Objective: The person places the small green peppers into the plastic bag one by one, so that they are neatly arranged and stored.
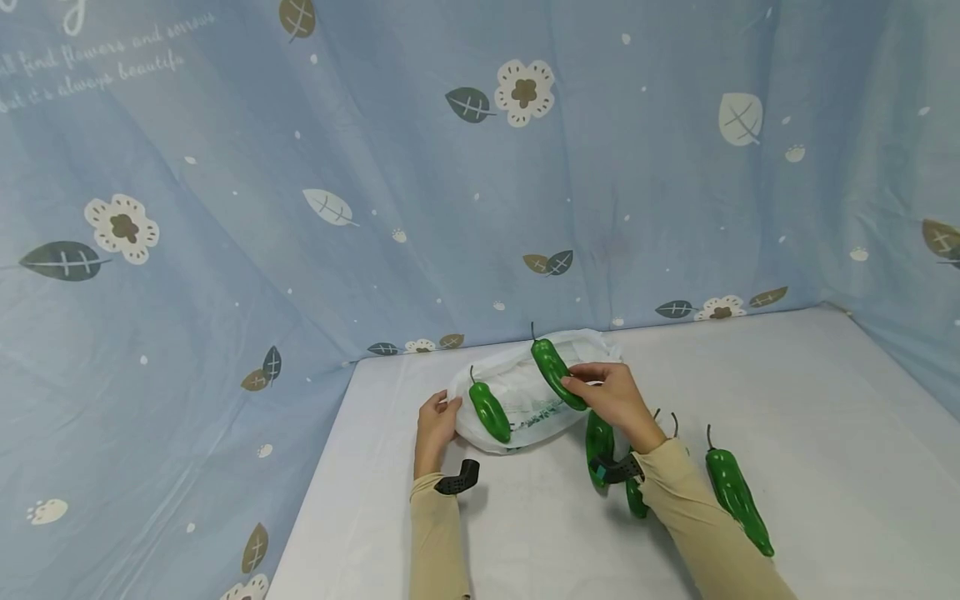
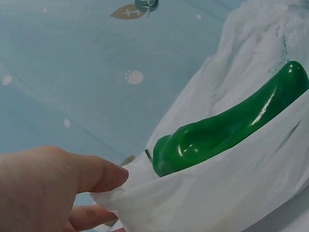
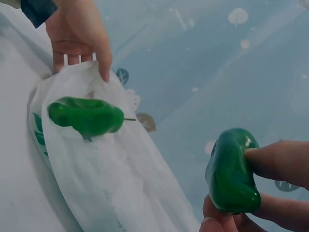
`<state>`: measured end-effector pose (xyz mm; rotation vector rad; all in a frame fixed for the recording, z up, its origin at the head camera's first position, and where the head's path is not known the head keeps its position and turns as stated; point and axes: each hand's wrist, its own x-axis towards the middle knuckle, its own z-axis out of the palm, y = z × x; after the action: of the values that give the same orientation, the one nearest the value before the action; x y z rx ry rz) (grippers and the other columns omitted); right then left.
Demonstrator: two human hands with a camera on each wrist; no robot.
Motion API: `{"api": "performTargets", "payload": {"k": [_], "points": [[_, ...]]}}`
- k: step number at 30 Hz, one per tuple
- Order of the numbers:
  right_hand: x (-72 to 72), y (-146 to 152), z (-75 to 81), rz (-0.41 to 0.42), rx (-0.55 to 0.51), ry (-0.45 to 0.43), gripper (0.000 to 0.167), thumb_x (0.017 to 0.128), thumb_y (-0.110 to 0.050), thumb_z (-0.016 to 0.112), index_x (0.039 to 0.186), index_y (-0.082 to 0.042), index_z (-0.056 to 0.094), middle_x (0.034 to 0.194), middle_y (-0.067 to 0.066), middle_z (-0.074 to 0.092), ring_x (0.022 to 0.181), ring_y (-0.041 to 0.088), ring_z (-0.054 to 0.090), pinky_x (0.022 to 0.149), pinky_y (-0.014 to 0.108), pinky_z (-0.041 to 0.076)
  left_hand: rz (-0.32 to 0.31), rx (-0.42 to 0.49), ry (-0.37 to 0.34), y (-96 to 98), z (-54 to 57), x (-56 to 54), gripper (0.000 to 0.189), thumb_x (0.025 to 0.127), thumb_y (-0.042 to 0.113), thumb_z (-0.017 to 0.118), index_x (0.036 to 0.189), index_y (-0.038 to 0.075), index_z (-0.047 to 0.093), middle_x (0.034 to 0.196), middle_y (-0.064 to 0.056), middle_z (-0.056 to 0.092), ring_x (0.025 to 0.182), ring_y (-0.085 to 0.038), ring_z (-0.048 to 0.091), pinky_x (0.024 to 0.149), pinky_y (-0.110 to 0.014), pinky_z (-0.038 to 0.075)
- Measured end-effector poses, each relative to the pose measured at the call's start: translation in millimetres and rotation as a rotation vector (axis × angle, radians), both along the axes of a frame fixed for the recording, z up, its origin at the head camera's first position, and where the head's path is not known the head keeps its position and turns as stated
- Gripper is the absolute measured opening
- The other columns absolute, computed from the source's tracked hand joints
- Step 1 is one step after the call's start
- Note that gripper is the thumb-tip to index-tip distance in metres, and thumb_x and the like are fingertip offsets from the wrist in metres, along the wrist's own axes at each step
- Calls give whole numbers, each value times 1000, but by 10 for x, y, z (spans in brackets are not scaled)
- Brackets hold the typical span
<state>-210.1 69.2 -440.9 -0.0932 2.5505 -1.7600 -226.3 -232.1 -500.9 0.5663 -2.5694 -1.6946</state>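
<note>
A white plastic bag [image 1: 517, 379] with green print lies at the far side of the table. One green pepper [image 2: 227, 125] rests in the bag's mouth at its left end. My left hand [image 1: 437, 425] pinches the bag's left edge between thumb and fingers, right beside that pepper's stem. Above the right part of the bag, my right hand [image 1: 611, 396] holds a second green pepper [image 1: 553, 371] between thumb and fingers, its stem pointing away. In the right wrist view this held pepper [image 3: 232, 171] is seen end-on.
Several more green peppers lie on the white table [image 1: 540, 533] to the right: one pepper [image 1: 599, 437] near the bag, another pepper [image 1: 637, 500] partly hidden under the right forearm, and a pepper [image 1: 737, 496] farther right. A blue patterned curtain [image 1: 450, 208] stands behind.
</note>
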Motion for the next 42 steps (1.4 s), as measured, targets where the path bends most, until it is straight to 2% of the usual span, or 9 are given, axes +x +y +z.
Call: {"api": "performTargets", "payload": {"k": [9, 17, 26, 34, 42], "points": [[-51, -92, -50, 7, -6, 5, 40, 99, -23, 71, 129, 2, 69, 129, 24, 70, 119, 38, 64, 86, 37, 57, 14, 6, -6, 0, 2, -2, 55, 103, 30, 58, 150, 3, 51, 142, -26, 59, 121, -38, 64, 81, -37, 61], [-82, -174, -100, -5, -39, -47, 41, 98, -25, 71, 129, 2, 69, 129, 24, 69, 116, 35, 65, 84, 35, 56, 14, 15, -1, -6, -2, -15, 54, 103, 30, 58, 150, 3, 51, 142, -26, 60, 119, -37, 66, 78, -33, 59], [-110, -255, -152, -2, -61, -67, 40, 97, -25, 73, 126, 2, 70, 125, 23, 70, 110, 30, 67, 75, 24, 52, 16, 42, -8, -6, -29, -12, 56, 103, 30, 58, 151, 3, 50, 144, -26, 57, 117, -34, 66, 78, -31, 59], [-117, -328, -176, 2, -56, -50, 35, 96, -20, 72, 122, 4, 72, 124, 24, 71, 112, 35, 66, 73, 24, 53, 15, 57, -8, -3, -28, -14, 56, 103, 30, 58, 151, 3, 49, 143, -25, 58, 117, -35, 66, 79, -32, 59], [-125, -380, -209, -2, -51, -62, 35, 95, -21, 72, 121, 3, 72, 122, 23, 72, 115, 36, 64, 78, 27, 53, 5, 44, -10, -10, -14, -4, 56, 103, 31, 58, 151, 3, 49, 143, -26, 58, 116, -34, 67, 80, -34, 60]]}}
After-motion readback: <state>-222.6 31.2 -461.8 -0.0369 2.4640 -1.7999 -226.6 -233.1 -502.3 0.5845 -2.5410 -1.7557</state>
